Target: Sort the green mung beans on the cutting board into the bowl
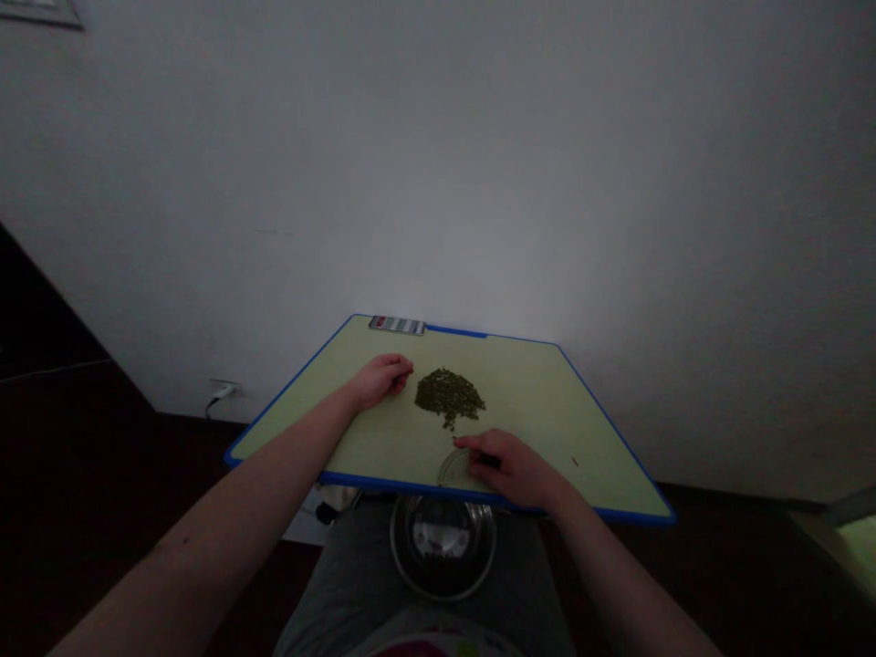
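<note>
A pile of small green-brown grains or seeds point(448, 394) lies on the pale yellow board point(540, 392), with a few straggling from its near edge. Just left of the pile, my left hand point(381, 380) rests on the board, fingers curled in and closed; whatever they hold, if anything, is hidden. My right hand point(507, 467) is low on the board near its front edge, index finger stretched towards the stray grains. A clear protractor point(452, 467) shows partly beneath and between its fingers, which appear to grip it.
A metal bowl point(443, 589) sits in my lap below the board's blue front edge. At the back left of the board lies a phone point(397, 325). A small dark sliver point(576, 462) lies at right. Behind stands a plain wall point(465, 182) with a plugged socket point(223, 391).
</note>
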### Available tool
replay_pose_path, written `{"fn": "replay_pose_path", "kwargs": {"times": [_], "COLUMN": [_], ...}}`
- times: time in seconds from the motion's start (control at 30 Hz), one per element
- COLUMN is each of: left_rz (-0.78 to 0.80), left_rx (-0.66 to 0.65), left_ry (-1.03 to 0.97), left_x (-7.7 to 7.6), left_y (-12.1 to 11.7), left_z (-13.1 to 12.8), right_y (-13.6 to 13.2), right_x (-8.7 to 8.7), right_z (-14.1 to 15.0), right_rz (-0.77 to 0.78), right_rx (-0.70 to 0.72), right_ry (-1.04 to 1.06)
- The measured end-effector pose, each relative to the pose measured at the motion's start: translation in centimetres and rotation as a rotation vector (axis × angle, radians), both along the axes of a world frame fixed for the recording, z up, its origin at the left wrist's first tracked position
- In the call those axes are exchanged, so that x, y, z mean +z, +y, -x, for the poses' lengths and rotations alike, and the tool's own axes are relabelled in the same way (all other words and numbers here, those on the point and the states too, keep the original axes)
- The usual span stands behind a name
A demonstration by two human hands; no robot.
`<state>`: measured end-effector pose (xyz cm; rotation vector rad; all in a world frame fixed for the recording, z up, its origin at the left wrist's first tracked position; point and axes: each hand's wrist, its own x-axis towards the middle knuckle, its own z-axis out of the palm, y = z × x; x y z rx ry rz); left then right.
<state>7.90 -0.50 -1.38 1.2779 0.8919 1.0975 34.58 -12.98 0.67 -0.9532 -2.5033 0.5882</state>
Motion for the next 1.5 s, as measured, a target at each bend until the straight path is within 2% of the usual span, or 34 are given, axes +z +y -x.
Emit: {"fn": "replay_pose_path", "kwargs": {"times": [0.47, 0.73, 0.9, 1.23, 1.5], "left_rz": [-0.001, -0.01, -0.014, -0.023, -0.007], "left_rx": [-0.003, -0.01, -0.009, 0.002, 0.008], "left_ry": [0.004, 0.012, 0.006, 0.02, 0.009], "left_x": [0.1, 0.1, 0.1, 0.0, 0.1], "left_y": [-0.1, -0.1, 0.0, 0.1, -0.1], "left_z": [0.0, 0.1, 0.0, 0.0, -0.1], "right_y": [0.0, 0.7, 1.0, 1.2, 0.8], "right_x": [-0.6, -1.5, -1.5, -1.8, -1.3], "right_z": [-0.7, -0.6, -0.6, -0.6, -0.2], "right_rz": [0.025, -0.079, -0.069, -0.054, -0.084], "right_rx": [-0.029, -0.362, -0.463, -0.399, -0.228], "right_ry": [0.085, 0.157, 0.146, 0.105, 0.049]}}
